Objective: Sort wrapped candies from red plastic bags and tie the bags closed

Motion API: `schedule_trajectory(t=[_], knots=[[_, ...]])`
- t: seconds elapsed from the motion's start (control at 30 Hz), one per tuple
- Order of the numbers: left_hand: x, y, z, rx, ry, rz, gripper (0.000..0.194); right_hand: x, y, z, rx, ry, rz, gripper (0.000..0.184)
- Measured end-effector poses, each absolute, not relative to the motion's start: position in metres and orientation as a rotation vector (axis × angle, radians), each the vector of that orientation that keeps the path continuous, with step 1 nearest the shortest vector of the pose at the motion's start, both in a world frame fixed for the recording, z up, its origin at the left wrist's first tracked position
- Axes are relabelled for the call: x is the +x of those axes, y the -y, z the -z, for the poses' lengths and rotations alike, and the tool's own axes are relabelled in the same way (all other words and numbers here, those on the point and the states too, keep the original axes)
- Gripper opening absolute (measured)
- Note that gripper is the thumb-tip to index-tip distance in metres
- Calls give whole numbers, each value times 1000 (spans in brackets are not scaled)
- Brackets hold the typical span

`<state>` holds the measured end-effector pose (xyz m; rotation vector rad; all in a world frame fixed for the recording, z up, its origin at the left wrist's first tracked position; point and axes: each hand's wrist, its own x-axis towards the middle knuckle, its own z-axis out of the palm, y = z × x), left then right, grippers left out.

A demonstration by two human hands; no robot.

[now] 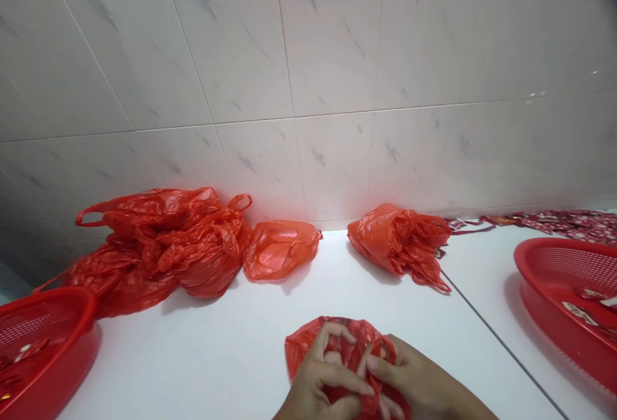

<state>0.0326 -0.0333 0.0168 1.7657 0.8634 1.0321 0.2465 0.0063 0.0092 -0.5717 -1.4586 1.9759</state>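
A red plastic bag (301, 346) lies at the bottom middle of the head view, crumpled between my two hands. My left hand (328, 375) is closed on the bag's gathered plastic, its fingers bent. From the other side my right hand (409, 372) pinches a looped piece of the same bag between thumb and fingers. The two hands nearly touch. What is inside the bag is hidden.
Several filled red bags (207, 259) are heaped at the left against the tiled wall. A smaller red bag (282, 250) and another bag (398, 240) stand at the back. Red plastic baskets flank the white table: a left basket (89, 307) and a right basket (530, 279), both holding small packets.
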Motion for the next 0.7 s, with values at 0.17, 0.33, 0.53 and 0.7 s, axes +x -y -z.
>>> schedule_trajectory(t=[0.17,0.33,0.53,0.7], knots=[[32,33,-22,1768,-946,-1000,57,261,-12,-18,-566,1703,-1873,59],[35,33,-34,1622,-1026,-868,40,260,-10,-28,-562,1993,-1337,16],[35,30,-31,1138,-862,-955,29,250,-10,-10,-483,2078,-614,32],[45,31,-30,1004,-794,-997,45,244,-5,-14,-372,2046,-404,28]])
